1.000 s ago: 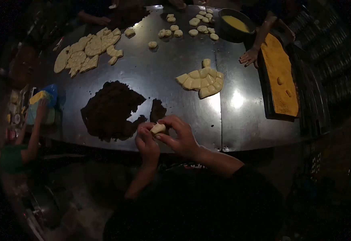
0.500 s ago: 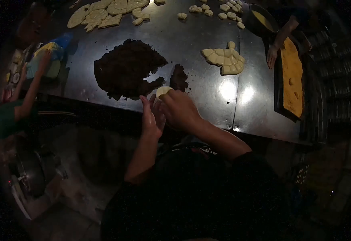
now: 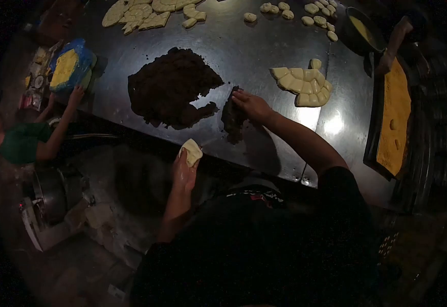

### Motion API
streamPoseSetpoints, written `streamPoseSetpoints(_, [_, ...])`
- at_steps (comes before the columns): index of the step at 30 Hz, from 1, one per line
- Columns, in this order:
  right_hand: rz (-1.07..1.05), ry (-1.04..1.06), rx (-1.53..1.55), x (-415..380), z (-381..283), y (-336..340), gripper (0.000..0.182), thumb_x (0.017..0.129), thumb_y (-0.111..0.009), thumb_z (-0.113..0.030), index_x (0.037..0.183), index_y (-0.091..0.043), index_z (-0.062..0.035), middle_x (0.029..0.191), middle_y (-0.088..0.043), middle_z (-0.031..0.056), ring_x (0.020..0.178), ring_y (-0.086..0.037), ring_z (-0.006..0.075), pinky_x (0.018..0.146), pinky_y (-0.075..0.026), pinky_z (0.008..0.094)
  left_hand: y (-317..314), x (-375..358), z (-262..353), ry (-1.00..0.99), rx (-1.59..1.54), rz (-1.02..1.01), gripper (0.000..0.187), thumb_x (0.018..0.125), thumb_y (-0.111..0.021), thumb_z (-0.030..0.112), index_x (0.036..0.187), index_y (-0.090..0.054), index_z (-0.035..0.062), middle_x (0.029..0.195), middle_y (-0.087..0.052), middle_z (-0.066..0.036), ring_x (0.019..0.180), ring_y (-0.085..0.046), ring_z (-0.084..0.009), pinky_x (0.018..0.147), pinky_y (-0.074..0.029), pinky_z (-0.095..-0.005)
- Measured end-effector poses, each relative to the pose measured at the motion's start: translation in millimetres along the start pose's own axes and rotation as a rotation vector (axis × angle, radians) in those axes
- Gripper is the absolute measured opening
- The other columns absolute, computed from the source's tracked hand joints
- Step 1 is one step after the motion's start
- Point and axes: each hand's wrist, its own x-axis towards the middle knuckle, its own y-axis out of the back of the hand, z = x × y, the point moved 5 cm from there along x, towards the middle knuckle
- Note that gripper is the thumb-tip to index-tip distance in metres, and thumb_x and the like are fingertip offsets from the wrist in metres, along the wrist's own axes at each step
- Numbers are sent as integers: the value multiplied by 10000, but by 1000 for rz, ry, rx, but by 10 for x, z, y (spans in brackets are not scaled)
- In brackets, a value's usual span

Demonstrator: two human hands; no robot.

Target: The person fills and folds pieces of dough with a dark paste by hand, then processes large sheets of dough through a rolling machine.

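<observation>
My left hand (image 3: 183,175) is closed around a flattened piece of pale dough (image 3: 192,152), held up just off the table's front edge. Over on the table, my right hand (image 3: 254,107) presses its bent fingers into a small strip of dark brown paste (image 3: 233,122); the thumb side is partly hidden. Left of that strip lies a big crumbly heap of the same dark paste (image 3: 170,87). To the right, a cluster of pale dough pieces (image 3: 305,84) sits pressed together on the metal.
The metal table (image 3: 264,51) carries more dough slabs (image 3: 147,13) and several dough balls (image 3: 318,19) at the back. On the right are a dark bowl (image 3: 365,33) and a tray with an orange-yellow surface (image 3: 391,120), beside a co-worker's arm. Another person at left touches a blue bag (image 3: 83,59).
My right hand has left the dough and moved up and right to the small paste strip. My left hand has drawn down, keeping the dough. The person at left has lowered their hands.
</observation>
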Motion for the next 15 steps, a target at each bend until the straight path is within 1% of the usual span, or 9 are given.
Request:
streamPoseSetpoints(1, [1, 6, 11, 9, 38, -72, 494, 741, -548, -56, 1229, -482, -36, 1280, -486, 161, 1215, -441, 322, 965, -426, 355, -50, -45, 20, -9, -17, 22, 329, 962, -449, 246, 1211, -462, 32, 1132, -553, -91, 1036, -556, -208, 894, -436, -339])
streamPoseSetpoints(3, [-69, -82, 11, 79, 90, -202, 324, 756, -525, -72, 1071, -586, -27, 1144, -566, 144, 1102, -520, 316, 883, -468, 383, -95, -81, 22, -21, -35, 54, 323, 962, -450, 239, 1205, -466, 27, 1128, -555, -93, 1040, -556, -210, 892, -440, -338])
streamPoseSetpoints(4, [-70, -76, 18, 109, 78, -198, 324, 756, -525, -72, 1071, -586, -27, 1144, -566, 144, 1102, -520, 316, 883, -468, 383, -111, -86, 18, -31, -53, 46, 324, 961, -452, 237, 1202, -468, 22, 1130, -555, -95, 1045, -554, -211, 891, -443, -336])
streamPoseSetpoints(6, [-242, -171, -6, 160, 125, -236, 211, 760, -552, -90, 934, -638, -8, 994, -621, 157, 949, -604, 312, 793, -511, 402, -143, -98, 34, -49, -71, 34, 324, 961, -453, 236, 1200, -470, 17, 1133, -555, -96, 1050, -553, -212, 889, -446, -334])
streamPoseSetpoints(7, [-239, -167, -9, 177, 127, -194, 211, 760, -552, -90, 934, -638, -8, 994, -621, 157, 949, -604, 312, 793, -511, 402, -154, -109, 47, -52, -68, 35, 328, 961, -454, 235, 1202, -469, 13, 1139, -553, -98, 1053, -552, -212, 889, -449, -334])
streamPoseSetpoints(9, [-435, -232, -38, 108, 153, -200, 200, 752, -560, -85, 901, -637, 24, 895, -633, 186, 838, -630, 340, 742, -523, 410, -159, -158, 94, -54, -64, 32, 333, 961, -454, 235, 1205, -468, 9, 1145, -551, -99, 1056, -552, -212, 888, -451, -334])
streamPoseSetpoints(12, [-223, -365, 119, -121, 454, -238, 202, 802, -552, -71, 953, -630, 39, 879, -651, 169, 792, -646, 296, 717, -528, 384, -188, -222, 224, -75, -38, -22, 356, 956, -466, 260, 1209, -466, 10, 1148, -551, -94, 1051, -553, -207, 890, -449, -330])
streamPoseSetpoints(13, [-225, -366, 111, -175, 453, -146, 202, 802, -552, -71, 953, -630, 39, 879, -651, 169, 792, -646, 296, 717, -528, 384, -193, -222, 258, -88, -36, -63, 369, 954, -469, 278, 1208, -467, 11, 1150, -551, -92, 1056, -550, -205, 892, -447, -332])
streamPoseSetpoints(15, [27, -1120, 1394, -518, 498, -129, 209, 854, -543, -80, 1007, -626, 37, 908, -657, 128, 805, -643, 238, 716, -529, 359, -216, -243, 309, -92, -36, -110, 382, 952, -471, 297, 1208, -468, 13, 1152, -551, -91, 1061, -547, -203, 895, -445, -333])
